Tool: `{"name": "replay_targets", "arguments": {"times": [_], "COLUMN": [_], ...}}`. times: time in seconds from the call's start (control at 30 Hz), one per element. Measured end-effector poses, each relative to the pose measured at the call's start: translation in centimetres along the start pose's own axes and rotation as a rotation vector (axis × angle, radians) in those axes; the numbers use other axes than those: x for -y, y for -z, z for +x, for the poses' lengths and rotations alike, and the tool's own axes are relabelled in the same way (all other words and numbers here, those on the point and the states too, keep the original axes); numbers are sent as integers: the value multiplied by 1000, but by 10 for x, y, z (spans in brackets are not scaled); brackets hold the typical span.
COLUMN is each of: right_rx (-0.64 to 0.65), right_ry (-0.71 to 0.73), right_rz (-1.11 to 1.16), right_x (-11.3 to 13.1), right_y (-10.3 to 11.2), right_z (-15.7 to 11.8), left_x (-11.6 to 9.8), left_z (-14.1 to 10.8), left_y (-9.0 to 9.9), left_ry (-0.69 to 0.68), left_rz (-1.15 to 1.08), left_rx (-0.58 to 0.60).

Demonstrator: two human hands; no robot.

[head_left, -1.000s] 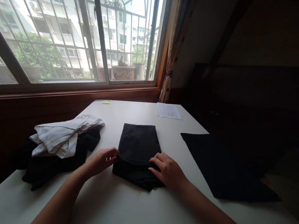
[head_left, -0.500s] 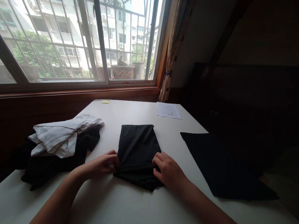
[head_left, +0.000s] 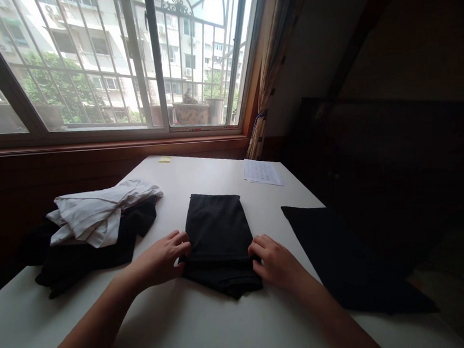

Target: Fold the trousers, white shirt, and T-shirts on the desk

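Note:
A folded black cloth [head_left: 218, 228] lies on the white table [head_left: 179, 326], its lower part bunched and uneven below a straight fold. At its left edge is my left hand [head_left: 168, 255], thumb and fingers apart, fingertips touching the fabric. My right hand [head_left: 272, 258] is at the cloth's right edge with fingers curled; the thumb and fingertips close around the edge near the fold.
On the left, a white garment [head_left: 95, 210] rests on black clothes [head_left: 87, 263]. A dark flat cloth [head_left: 349, 266] lies at the right edge. Printed sheets [head_left: 262, 172] and yellow notes [head_left: 165, 159] are at the back, below a barred window.
The fingers of my left hand have spread from their closer grip at the left edge. My right hand has shifted slightly right, and the cloth's lower part reaches further right.

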State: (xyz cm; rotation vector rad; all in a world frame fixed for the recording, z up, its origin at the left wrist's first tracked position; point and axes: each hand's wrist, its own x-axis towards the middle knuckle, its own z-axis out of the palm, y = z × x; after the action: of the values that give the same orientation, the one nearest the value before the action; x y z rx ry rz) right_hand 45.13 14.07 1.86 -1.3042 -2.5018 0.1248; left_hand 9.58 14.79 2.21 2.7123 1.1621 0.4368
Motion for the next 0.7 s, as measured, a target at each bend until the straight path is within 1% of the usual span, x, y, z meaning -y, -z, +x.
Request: {"name": "replay_targets", "arguments": {"times": [0.1,0.17,0.23,0.27,0.37,0.53,0.63,0.7], "right_rx": [-106,-192,-249,-255,-207,-184,-75,-12], "right_ry": [-27,-58,-111,-144,-229,-317,-437,-500], "right_rz": [59,90,98,101,205,642,904,1029], "right_x": [7,11,13,13,11,-1,-7,-9], "right_y": [2,3,4,4,3,-7,-15,-19], "right_z": [0,-1,-2,-2,-2,2,5,6], "left_x": [-2,-1,-1,0,2,6,8,11], "left_z": [1,1,0,-1,-1,-1,-1,-1], "left_y": [-2,-1,1,2,3,1,1,1], "left_ry": [23,36,33,29,17,19,19,17], "left_rz": [18,-13,-68,-101,-192,-307,-398,-469], "left_rx": [13,8,-29,-52,-92,-73,-28,-15]}}
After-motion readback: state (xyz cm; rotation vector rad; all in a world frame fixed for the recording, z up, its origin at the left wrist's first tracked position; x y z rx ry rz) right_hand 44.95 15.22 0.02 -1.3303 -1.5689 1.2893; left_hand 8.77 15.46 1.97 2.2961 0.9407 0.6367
